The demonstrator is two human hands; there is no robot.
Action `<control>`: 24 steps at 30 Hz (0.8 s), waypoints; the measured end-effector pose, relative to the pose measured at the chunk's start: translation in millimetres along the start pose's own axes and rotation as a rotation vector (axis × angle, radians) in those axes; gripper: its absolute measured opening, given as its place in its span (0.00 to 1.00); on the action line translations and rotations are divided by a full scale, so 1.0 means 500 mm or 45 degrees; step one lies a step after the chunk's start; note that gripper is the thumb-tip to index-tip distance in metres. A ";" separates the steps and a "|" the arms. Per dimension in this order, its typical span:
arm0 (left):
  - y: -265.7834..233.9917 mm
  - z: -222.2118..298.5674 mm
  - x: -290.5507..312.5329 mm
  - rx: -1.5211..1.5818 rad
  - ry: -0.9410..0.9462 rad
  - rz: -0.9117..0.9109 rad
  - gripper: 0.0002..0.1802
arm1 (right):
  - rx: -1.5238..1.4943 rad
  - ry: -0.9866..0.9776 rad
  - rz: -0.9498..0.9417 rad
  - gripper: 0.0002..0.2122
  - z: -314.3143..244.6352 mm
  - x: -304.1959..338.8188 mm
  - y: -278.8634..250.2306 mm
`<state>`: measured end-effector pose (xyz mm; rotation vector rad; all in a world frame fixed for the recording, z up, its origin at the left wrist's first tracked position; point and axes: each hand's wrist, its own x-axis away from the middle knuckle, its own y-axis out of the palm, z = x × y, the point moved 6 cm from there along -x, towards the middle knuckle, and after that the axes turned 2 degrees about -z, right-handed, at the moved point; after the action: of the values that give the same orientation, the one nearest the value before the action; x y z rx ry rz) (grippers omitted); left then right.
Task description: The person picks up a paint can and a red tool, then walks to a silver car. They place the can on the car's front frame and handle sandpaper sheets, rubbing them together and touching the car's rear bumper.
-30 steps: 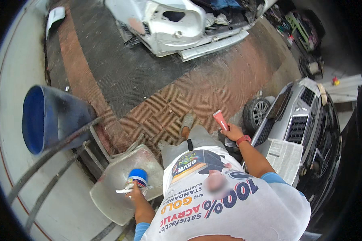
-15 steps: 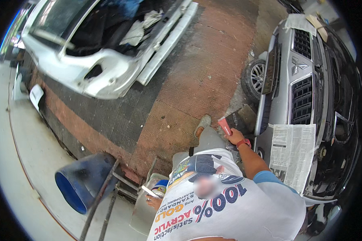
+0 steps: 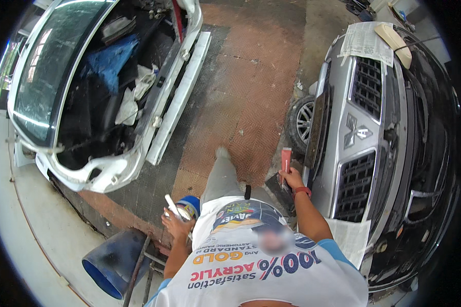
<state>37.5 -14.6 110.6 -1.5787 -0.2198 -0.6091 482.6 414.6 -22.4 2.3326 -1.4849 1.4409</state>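
Note:
My right hand [image 3: 292,178] is closed round a red squeeze tube [image 3: 286,159], its flat end pointing up and away from me. A red band circles that wrist, which is close to the silver car front. On my other side, my left hand [image 3: 177,224] grips a can [image 3: 190,205] with a blue top and a pale side. A white stick-like piece [image 3: 171,204] juts up between the fingers of that hand. What the stick's lower end looks like is hidden by the hand and can.
To my right stands a silver car front [image 3: 361,135] with black grilles and newspaper [image 3: 363,43] on it. A loose wheel [image 3: 303,123] lies beside it. At far left is a stripped white car body [image 3: 120,176]. A blue drum [image 3: 112,261] and metal frame [image 3: 138,273] are near my left arm.
I have moved forward along the patterned floor between the cars. My left hand, with the can and white piece, now shows fully, farther forward. The red tube points straighter ahead.

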 end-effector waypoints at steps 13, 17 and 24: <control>-0.406 1.103 -0.444 -0.090 0.834 0.127 0.88 | -0.910 -0.056 -0.151 0.18 -0.761 -0.305 -0.280; -0.564 1.450 -0.474 -0.221 1.017 0.149 0.91 | -0.868 -0.138 -0.228 0.19 -0.959 -0.452 -0.335; -0.778 1.996 -0.508 -0.347 1.412 0.066 0.91 | -0.927 0.009 -0.407 0.29 -1.224 -0.845 -0.420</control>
<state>-118.5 1053.1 328.4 -1.2760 0.7553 -1.4100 167.9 1106.0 119.8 1.9643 -1.2601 0.6682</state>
